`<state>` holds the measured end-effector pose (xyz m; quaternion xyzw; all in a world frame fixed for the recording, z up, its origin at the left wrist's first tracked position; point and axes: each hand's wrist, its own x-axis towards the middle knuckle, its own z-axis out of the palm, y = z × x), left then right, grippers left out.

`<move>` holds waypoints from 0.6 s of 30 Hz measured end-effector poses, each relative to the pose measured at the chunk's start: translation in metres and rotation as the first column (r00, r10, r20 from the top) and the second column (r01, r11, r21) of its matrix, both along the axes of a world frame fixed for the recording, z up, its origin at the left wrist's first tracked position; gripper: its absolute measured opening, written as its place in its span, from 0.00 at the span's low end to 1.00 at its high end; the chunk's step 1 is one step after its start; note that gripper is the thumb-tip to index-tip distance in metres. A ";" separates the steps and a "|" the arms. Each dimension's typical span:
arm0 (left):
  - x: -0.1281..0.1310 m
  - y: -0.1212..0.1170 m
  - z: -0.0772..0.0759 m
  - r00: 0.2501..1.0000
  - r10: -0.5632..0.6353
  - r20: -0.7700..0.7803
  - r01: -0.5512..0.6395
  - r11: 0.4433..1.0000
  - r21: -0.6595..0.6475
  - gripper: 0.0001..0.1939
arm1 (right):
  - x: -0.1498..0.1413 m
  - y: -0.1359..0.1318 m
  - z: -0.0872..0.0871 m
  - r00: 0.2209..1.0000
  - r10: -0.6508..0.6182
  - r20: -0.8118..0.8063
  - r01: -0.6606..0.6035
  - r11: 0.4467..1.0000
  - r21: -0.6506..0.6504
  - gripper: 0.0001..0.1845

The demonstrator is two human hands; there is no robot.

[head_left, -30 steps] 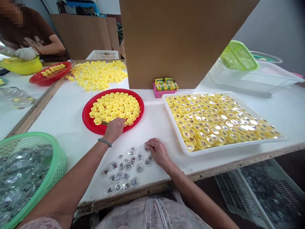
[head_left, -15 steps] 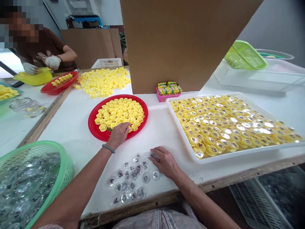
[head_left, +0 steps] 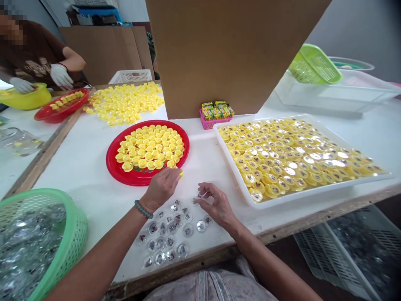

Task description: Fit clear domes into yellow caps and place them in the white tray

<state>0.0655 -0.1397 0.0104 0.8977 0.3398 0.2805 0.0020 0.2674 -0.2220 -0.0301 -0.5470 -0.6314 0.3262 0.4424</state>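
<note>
My left hand [head_left: 163, 187], with a bead bracelet at its wrist, pinches a small yellow cup-shaped piece [head_left: 181, 174] just off the near right rim of a red round tray [head_left: 113, 173]. Many more such yellow pieces [head_left: 150, 144] lie on that tray. To the right, my right hand [head_left: 216, 204] is over the white table, its thumb and fingers closed around the edge of a clear round disc [head_left: 195, 200]. Several clear discs with small printed figures [head_left: 188, 230] are spread on the table below and between my hands.
A white tray [head_left: 233, 171] of yellow pieces with clear tops stands right. Left is a green basket [head_left: 77, 221] of clear discs. A cardboard panel [head_left: 232, 54] rises behind a pink basket [head_left: 216, 123]. A gloved co-worker [head_left: 40, 54] works far left beside loose yellow pieces [head_left: 125, 102].
My left hand has drawn back from the red tray toward my right hand, carrying a yellow piece. My right hand has lifted slightly with the disc. The view has shifted somewhat.
</note>
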 end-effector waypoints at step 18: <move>0.041 -0.054 0.001 0.837 0.312 0.449 0.141 0.670 -0.729 0.06 | -0.003 -0.001 0.013 0.987 -0.065 0.145 0.020 0.956 0.293 0.24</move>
